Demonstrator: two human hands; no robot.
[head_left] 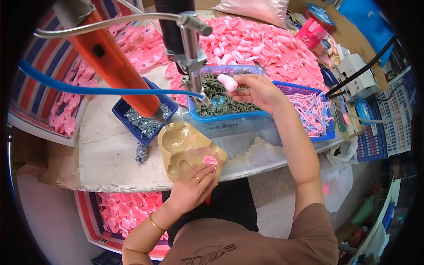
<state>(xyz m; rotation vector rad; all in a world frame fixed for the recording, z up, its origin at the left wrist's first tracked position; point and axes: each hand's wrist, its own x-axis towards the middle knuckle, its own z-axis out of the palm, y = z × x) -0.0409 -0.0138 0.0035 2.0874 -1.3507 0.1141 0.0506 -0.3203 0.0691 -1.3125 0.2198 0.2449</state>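
Note:
My right hand [258,92] pinches a pale pink, rounded plastic piece [227,82] between thumb and fingers, raised over a clear blue-rimmed tub [225,117] of dark green small parts [216,95]. Low at the table's front edge lies a tan moulded fixture [190,140] with rounded hollows. On its right side my left hand [194,185] has its fingers closed over a pink plastic piece [210,160], partly hidden by the fingertips. Above the fixture hangs an orange power screwdriver [119,62], its tip close to the fixture's far edge.
A dark blue bin [119,111] of small screws stands left, with a clump of screws [141,152] beside it. A metal tool head [190,62] hangs over the tub. Pink shells [274,53] heap at the back. A blue basket [324,134] of pink and blue sticks sits right.

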